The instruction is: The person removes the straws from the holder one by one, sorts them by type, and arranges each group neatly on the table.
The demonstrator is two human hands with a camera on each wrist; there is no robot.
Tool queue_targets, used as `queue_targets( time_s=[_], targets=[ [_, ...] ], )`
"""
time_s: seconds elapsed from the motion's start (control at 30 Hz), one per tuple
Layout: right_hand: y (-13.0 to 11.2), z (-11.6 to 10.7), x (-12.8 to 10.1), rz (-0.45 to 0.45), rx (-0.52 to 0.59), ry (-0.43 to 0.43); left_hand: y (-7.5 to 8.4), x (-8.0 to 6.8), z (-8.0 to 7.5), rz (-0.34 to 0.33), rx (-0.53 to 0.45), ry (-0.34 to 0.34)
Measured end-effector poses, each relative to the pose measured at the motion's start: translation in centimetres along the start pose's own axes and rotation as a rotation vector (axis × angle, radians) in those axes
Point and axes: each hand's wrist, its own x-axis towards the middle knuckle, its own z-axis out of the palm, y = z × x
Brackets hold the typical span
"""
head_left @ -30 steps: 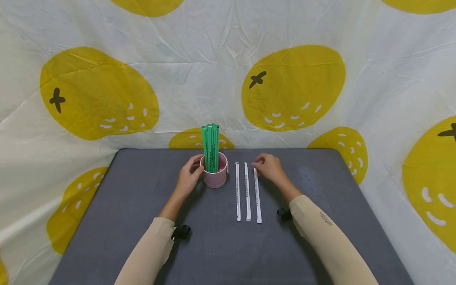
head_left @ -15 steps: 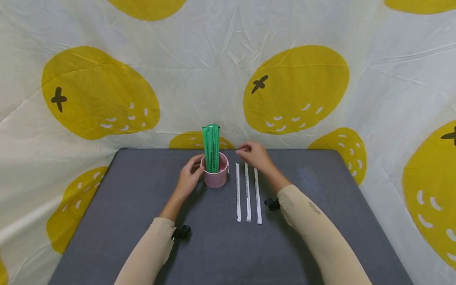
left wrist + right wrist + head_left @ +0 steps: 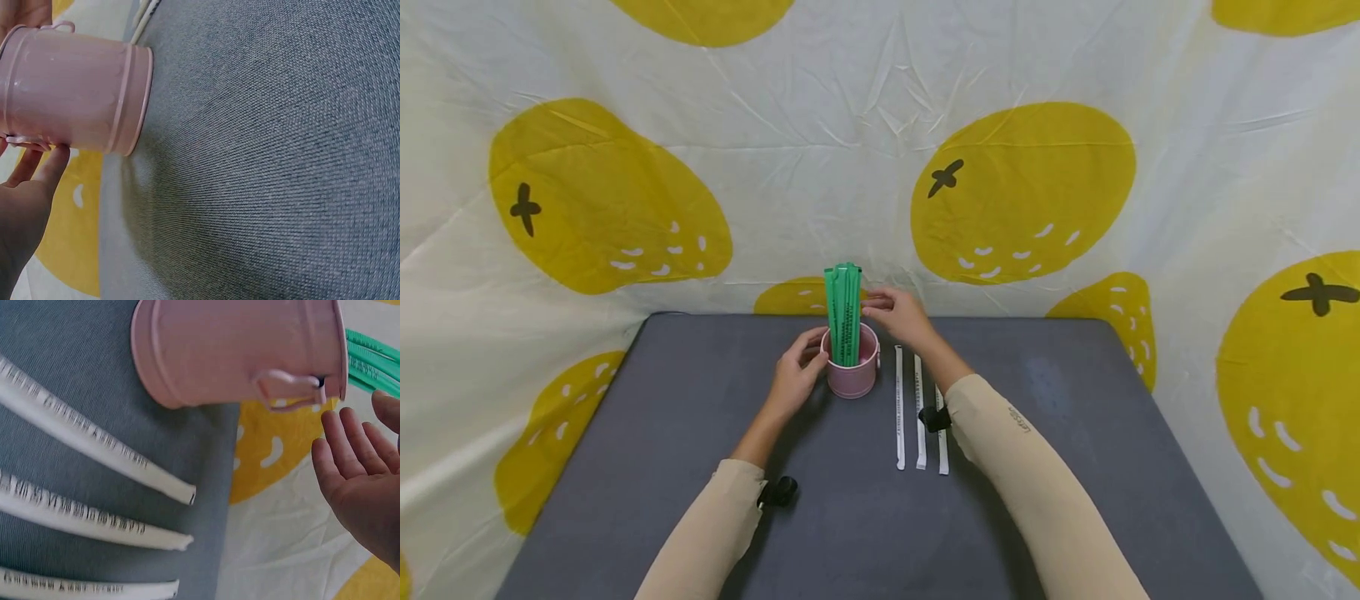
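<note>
Bucket (image 3: 852, 383), glossy pink, is grasped upright by the left grip (image 3: 797, 371), just to that grip's right. Green sticks (image 3: 843, 317) inside are hidden at their lower ends. Near them the right grip (image 3: 897, 316) is relaxed and unladen; two white straws (image 3: 921, 448) are partly covered by its wrist (image 3: 942, 358).

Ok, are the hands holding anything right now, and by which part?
The left hand holds the pink bucket by the upper part of its left side. The right hand holds nothing, near the green packets.
</note>
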Motion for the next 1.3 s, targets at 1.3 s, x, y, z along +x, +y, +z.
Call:
queue_targets(
  time_s=[1.3],
  targets=[
    [-2.5, 0.8, -0.9, 0.005, 0.098, 0.132, 0.0, -0.7, -0.2, 0.017, 0.005, -0.004]
  ],
)
